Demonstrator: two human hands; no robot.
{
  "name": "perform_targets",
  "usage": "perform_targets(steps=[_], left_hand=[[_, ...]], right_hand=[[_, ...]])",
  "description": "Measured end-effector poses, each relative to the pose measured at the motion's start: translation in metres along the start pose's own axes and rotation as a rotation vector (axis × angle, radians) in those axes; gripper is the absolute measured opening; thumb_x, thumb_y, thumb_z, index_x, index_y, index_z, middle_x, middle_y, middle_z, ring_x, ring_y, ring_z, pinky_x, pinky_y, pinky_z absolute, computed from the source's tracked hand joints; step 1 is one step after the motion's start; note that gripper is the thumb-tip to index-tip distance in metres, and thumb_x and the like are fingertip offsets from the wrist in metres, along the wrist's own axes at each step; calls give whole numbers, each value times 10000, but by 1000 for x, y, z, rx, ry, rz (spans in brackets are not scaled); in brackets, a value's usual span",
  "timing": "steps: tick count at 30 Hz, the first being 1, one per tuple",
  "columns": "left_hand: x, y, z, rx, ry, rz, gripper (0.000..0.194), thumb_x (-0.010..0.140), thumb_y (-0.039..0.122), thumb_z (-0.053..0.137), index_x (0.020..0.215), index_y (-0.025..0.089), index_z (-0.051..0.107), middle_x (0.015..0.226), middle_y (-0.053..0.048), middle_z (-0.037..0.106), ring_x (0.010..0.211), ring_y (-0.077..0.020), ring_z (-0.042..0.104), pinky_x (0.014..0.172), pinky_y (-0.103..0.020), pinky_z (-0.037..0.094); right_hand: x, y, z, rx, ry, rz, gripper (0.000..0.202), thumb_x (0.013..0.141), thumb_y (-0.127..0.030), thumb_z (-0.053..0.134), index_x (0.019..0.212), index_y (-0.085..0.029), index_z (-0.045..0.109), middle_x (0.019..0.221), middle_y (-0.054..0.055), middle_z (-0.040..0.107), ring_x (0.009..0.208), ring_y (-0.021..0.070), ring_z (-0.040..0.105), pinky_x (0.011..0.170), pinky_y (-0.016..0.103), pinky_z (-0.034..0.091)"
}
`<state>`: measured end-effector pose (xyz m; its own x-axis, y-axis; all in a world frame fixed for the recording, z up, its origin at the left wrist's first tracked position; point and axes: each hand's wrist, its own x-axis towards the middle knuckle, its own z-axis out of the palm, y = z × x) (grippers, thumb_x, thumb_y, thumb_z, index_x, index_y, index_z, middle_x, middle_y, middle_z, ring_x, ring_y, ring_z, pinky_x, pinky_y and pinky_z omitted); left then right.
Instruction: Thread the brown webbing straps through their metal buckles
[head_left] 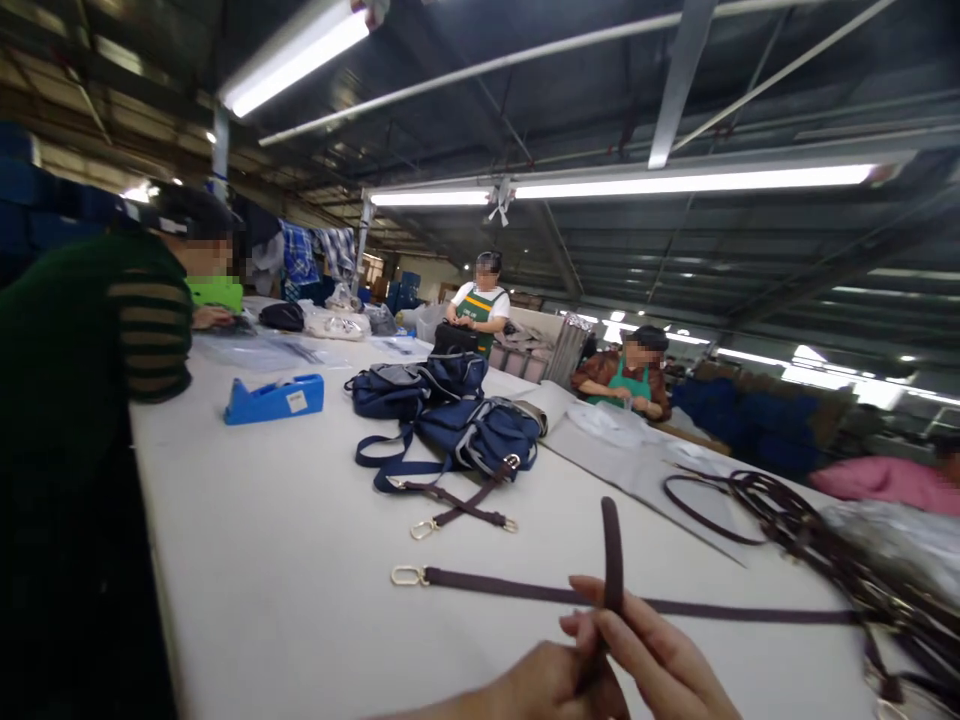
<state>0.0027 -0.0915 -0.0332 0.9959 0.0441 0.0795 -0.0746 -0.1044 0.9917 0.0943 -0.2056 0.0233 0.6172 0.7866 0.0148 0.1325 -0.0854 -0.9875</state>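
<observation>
A dark brown strap [613, 545] stands up from between my two hands, its rounded end pointing upward. My right hand [664, 650] pinches it between thumb and fingers. Beside it, my left hand [555, 675] is closed around the lower part of the strap, which my fingers mostly hide. Just behind my hands another brown strap [510, 588] lies stretched across the table, with a gold oval clasp [407, 575] at its left end. Farther back, short brown straps with gold hardware [457, 503] lie crossed.
Navy bags [465, 430] are piled mid-table, with a blue tape dispenser [274, 399] to their left. A heap of brown straps [817, 540] covers the right side. One person [97, 310] leans at the left edge; others work across the white table [285, 560].
</observation>
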Motion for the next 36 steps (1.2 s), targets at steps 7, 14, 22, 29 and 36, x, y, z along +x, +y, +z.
perform_targets(steps=[7,14,22,29,36], left_hand=[[-4,17,-54,366,9,24,393,768,425,642,1086,196,674,1026,-26,688,924,-166,605,824,-255,482],[6,-20,-118,975,667,-225,554,896,293,372,1406,84,428,1525,-147,360,1434,-283,271,1192,-446,210],[8,-33,-122,1228,722,-329,563,837,277,445,1382,139,469,1463,-140,454,1348,-350,364,1100,-531,295],[11,-32,-136,1267,686,-378,643,864,348,428,1475,176,326,1538,-77,360,1388,-319,307,1102,-490,314],[1,-23,-139,1292,751,-399,427,836,300,440,1188,143,626,1275,-157,586,1210,-343,467,1010,-485,367]], right_hand=[[-4,-15,1,533,48,-20,392,735,-480,786,987,-210,655,541,-89,460,402,22,309,383,156,294],[0,-9,4,458,57,36,453,662,-533,822,872,-165,661,681,-41,541,432,2,310,374,150,212],[7,-1,-1,490,54,65,494,631,-578,822,831,-157,658,661,-51,513,443,0,277,375,145,179],[8,2,3,439,5,64,492,676,-599,779,859,-165,636,660,-47,530,425,4,284,373,156,181],[8,4,8,402,17,30,521,673,-632,759,823,-161,594,636,-47,544,392,-10,268,367,149,147]])
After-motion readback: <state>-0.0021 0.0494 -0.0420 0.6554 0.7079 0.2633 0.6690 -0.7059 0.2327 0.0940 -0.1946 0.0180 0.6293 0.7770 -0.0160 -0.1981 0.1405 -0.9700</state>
